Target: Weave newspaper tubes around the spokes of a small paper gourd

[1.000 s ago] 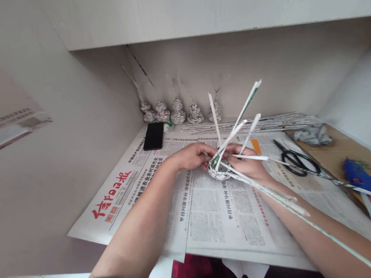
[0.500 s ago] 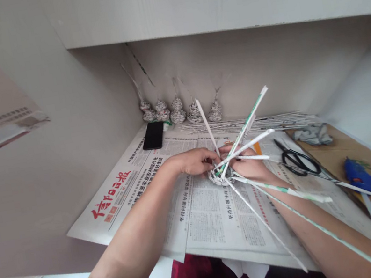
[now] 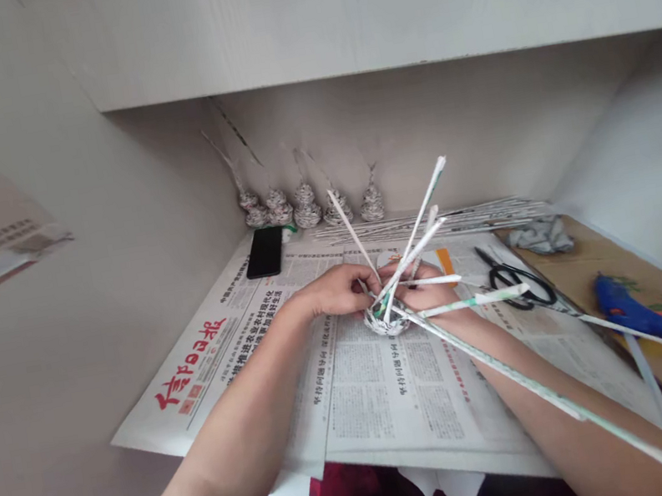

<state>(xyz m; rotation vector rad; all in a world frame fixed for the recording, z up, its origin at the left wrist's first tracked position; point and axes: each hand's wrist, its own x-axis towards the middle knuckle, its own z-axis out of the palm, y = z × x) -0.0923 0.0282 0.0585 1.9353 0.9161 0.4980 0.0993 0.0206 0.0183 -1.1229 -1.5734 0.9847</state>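
Between my hands is a small round woven paper base (image 3: 387,323), made of rolled newspaper, with several paper tubes (image 3: 423,249) fanning out of it. My left hand (image 3: 345,288) is closed at its left side, thumb and fingers pinched at the rim near an upright tube. On the far right side my right hand (image 3: 424,290) is closed around the piece, its fingers partly hidden behind the tubes. One long paper tube (image 3: 518,382) runs over my right forearm toward the lower right corner.
Newspaper (image 3: 371,410) covers the table. Several gourd-shaped woven pieces (image 3: 306,205) line the back wall, near a black phone (image 3: 264,252) and a bundle of paper sticks (image 3: 466,219). To the right lie black scissors (image 3: 521,284), a grey cloth (image 3: 540,237) and a blue glue gun (image 3: 654,321).
The woven base has turned in my hands. A tube that pointed toward me has swung round to the right, and another on the right has risen. The view has shifted slightly.
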